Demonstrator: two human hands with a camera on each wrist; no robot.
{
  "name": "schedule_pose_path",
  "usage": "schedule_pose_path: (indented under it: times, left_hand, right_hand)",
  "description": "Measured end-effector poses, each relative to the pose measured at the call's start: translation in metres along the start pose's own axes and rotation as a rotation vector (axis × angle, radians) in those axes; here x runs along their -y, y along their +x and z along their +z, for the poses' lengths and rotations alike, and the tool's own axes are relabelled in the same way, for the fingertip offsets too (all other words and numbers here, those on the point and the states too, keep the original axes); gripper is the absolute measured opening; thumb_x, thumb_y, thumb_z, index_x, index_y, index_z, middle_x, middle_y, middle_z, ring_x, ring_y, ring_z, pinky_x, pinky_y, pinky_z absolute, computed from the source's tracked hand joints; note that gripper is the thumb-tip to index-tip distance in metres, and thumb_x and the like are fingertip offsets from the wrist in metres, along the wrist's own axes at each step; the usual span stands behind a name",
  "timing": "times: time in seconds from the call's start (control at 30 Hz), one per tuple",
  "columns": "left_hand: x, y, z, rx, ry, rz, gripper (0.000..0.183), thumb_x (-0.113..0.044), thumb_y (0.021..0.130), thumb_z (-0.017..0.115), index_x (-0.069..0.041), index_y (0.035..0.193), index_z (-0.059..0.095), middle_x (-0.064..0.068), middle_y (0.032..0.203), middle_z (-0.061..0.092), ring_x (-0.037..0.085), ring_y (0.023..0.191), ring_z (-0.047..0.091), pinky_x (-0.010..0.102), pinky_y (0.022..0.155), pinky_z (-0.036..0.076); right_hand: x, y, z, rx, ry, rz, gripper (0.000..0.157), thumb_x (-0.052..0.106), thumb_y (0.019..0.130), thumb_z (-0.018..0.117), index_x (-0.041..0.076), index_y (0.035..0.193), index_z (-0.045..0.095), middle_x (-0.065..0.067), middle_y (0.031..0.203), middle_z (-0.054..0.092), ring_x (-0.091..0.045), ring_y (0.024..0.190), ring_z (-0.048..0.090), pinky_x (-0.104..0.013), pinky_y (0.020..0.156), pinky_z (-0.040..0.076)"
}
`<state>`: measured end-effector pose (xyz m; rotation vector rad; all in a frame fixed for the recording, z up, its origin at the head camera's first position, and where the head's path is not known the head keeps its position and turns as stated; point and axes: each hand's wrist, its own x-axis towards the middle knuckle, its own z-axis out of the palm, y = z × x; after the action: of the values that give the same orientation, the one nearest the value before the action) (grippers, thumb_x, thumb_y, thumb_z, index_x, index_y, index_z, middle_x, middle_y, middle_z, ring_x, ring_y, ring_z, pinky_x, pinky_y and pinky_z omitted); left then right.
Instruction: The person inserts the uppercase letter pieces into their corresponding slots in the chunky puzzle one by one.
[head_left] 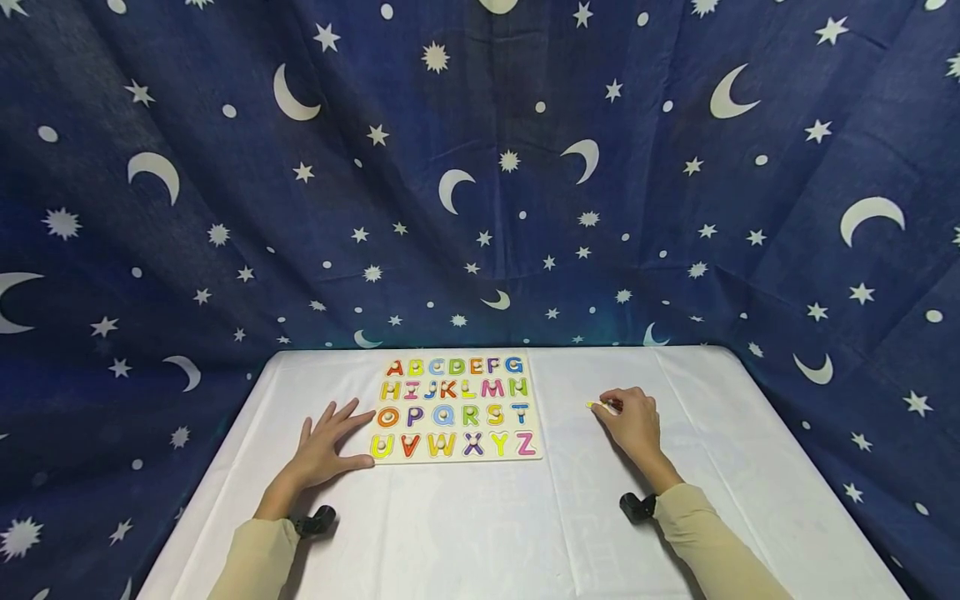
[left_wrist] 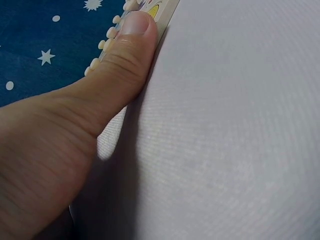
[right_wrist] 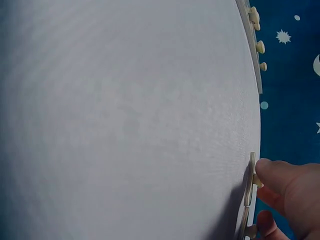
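The wooden alphabet puzzle board (head_left: 459, 459) lies left of centre, with rows of coloured letters, many topped by small pale knobs. My left hand (head_left: 322, 450) spreads its fingers at the board's left side. Its thumb (left_wrist: 132, 45) presses on the near left corner; a fingertip meets the left edge by the O. Well to the right of the board, my right hand (head_left: 633, 423) pinches the knob of a small letter puzzle piece (right_wrist: 250, 177), close over the cloth. A second knobbed piece (right_wrist: 243, 222) sits just beside it, another fingertip right at its knob. Their letters are hidden.
White cloth covers the table (head_left: 465, 533). Behind it hangs a dark blue curtain (head_left: 480, 250) with moons and stars, meeting the table's far edge. A black wrist camera (head_left: 315, 522) sits at the left wrist, another camera (head_left: 637, 507) at the right.
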<state>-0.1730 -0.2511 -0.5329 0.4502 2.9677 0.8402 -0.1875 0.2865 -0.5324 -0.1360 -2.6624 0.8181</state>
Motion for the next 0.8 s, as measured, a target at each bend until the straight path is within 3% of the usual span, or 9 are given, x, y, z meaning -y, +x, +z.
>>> schedule_pose_path:
  times: [0.57, 0.8]
  left_hand:
    - [0.002, 0.002, 0.002, 0.007, -0.011, -0.003, 0.090, -0.056, 0.072, 0.088, -0.019, 0.147, 0.057, 0.021, 0.164, 0.032, 0.054, 0.152, 0.009, 0.077, 0.115, -0.007]
    - [0.001, 0.000, 0.002, -0.005, 0.001, -0.004, 0.089, -0.056, 0.072, 0.088, -0.018, 0.147, 0.058, 0.022, 0.163, 0.033, 0.055, 0.151, 0.011, 0.078, 0.115, -0.006]
  right_hand:
    - [0.009, -0.002, 0.000, 0.019, 0.018, 0.073, 0.018, 0.014, 0.087, 0.080, 0.000, 0.098, 0.079, -0.018, 0.099, 0.066, -0.036, 0.095, 0.056, -0.052, 0.081, 0.043]
    - [0.025, -0.003, 0.001, 0.038, 0.172, -0.019, 0.017, 0.009, 0.086, 0.079, 0.001, 0.100, 0.080, -0.017, 0.102, 0.071, -0.035, 0.099, 0.062, -0.050, 0.086, 0.048]
